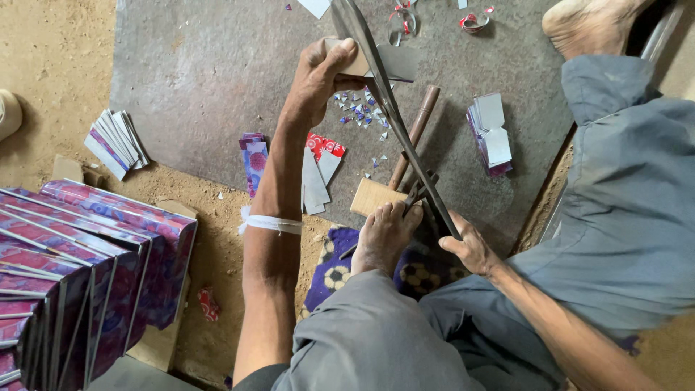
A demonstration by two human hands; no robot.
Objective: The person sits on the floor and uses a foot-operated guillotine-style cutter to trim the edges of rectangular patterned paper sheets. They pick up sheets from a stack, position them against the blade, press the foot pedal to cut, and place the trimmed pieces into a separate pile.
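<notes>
Grey metal sheet on the dirt floor, serving as work surface. Purple printed boxes stacked at left, apparently finished. Long shears across the sheet, lower handle pinned under a foot, upper handle gripped in the closed right hand. Left hand pinching a small metal strip at the blades. Cut pieces piled nearby; tiny offcuts scattered. Judged midway: many pieces cut, more pending.

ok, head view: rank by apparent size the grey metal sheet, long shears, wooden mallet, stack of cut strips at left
1. grey metal sheet
2. long shears
3. wooden mallet and stack of cut strips: look alike in size, so unranked.
</notes>
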